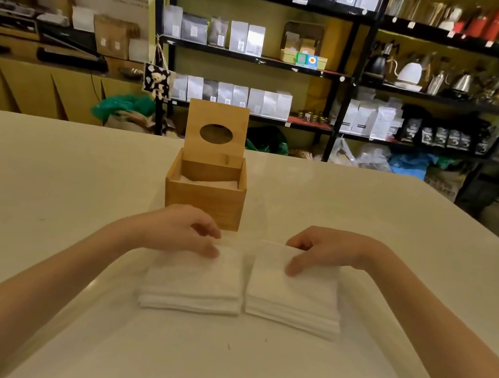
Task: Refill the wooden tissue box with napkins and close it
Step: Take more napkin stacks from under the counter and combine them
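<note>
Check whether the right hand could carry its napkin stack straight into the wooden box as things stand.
Probably yes. The lid stands upright at the back, leaving the wooden box open on top, and nothing lies between it and the right hand on the right napkin stack.

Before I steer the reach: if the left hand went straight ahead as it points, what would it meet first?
Probably the wooden tissue box: the left hand rests on the left napkin stack, just before its front wall.

Two napkin stacks (195,279), one box (205,196)

Black shelving (344,75) stocked with white bags and kettles stands behind a pale counter (42,185).
</note>
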Demonstrator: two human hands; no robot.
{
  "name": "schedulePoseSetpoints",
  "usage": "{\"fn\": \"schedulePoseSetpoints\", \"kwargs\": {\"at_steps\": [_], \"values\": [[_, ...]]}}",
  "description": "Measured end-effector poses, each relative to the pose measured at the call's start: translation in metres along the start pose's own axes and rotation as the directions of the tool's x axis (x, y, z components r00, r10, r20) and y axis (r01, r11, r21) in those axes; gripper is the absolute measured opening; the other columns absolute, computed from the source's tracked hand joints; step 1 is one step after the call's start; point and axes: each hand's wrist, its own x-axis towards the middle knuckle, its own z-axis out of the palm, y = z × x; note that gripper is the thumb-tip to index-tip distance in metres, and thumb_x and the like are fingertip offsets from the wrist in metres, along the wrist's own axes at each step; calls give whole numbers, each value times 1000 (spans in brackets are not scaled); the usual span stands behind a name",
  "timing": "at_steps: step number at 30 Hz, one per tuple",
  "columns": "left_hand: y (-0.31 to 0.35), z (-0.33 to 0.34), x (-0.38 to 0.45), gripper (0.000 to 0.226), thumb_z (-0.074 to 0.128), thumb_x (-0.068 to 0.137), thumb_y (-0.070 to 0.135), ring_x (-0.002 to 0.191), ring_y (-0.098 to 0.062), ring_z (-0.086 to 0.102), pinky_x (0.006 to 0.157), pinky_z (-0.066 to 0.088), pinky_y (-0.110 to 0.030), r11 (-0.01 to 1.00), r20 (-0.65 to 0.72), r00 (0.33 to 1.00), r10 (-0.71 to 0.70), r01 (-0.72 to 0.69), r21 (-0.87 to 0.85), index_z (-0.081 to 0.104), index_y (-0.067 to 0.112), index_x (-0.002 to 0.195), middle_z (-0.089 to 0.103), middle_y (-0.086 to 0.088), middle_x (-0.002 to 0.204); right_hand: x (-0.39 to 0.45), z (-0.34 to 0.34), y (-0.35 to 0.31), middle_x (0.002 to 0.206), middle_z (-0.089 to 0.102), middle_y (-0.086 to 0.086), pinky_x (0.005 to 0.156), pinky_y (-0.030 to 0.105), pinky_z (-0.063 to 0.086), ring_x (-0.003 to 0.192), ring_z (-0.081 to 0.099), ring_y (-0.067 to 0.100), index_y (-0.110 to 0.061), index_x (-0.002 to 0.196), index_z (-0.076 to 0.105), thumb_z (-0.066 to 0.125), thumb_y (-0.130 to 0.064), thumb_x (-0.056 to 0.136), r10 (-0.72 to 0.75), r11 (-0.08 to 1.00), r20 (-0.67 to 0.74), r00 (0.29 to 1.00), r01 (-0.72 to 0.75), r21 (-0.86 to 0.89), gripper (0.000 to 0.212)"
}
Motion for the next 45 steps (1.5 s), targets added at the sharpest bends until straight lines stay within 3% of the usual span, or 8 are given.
{"fn": "schedulePoseSetpoints", "kwargs": {"at_steps": [8,14,19,26,31,39,42,45], "values": [[43,4,-5,93,67,56,53,125,-7,43,104,33,-26,872,2,999,41,-35,-489,33,27,138,45,11,138,-21,-31,-21,77,71,-11,57,12,48,68,66,1,-22,82,69,68,-20,80,-137,990,-42,990,136,-37,3],[63,9,-8,39,67,64,31,100,-9,67,85,54,-23,681,32,993,115,-55,-730,61,32,102,71,7,110,-38,-50,-45,94,74,0,61,14,52,79,70,10,-21,95,69,66,-19,82,-268,963,-78,960,270,21,14],[56,-3,-21,34,63,66,20,78,-12,71,66,59,-23,530,23,998,64,-14,-848,68,14,99,76,-1,91,-28,-44,-45,96,75,1,62,20,57,79,72,14,-17,105,68,68,-22,77,-288,916,-96,953,303,262,28],[18,-10,-37,26,57,72,12,72,-16,73,60,59,-24,343,21,998,-66,43,-938,68,3,93,76,-8,85,3,6,-33,83,73,0,66,28,60,74,69,15,-13,101,65,65,-31,66,-131,645,-59,990,130,753,39],[-10,-5,-44,32,69,65,20,82,-22,72,70,60,-30,403,106,985,-140,154,-902,72,3,91,74,-15,98,17,38,-34,77,75,1,57,26,59,66,70,12,-8,99,64,60,-11,84,-77,512,-71,995,100,853,16],[-27,-7,-51,56,87,30,45,57,-16,70,44,53,-20,592,147,977,-157,212,-778,77,10,73,75,-6,71,18,56,-38,84,72,4,49,22,54,64,69,12,-5,111,63,57,-13,88,-64,569,-101,993,119,814,25],[-23,-9,-52,22,78,48,32,38,-11,61,36,45,-15,646,151,973,-173,227,-729,74,11,54,67,-1,49,19,61,-39,89,73,6,50,24,55,69,71,16,-8,110,63,61,-16,86,-49,616,-162,986,157,772,25],[-28,-10,-53,19,70,63,24,31,-10,54,33,42,-14,659,128,972,-195,227,-717,71,11,49,62,1,42,19,64,-40,95,74,11,56,30,58,78,72,22,-9,105,64,65,-18,82,-39,677,-248,968,209,706,25]]}}
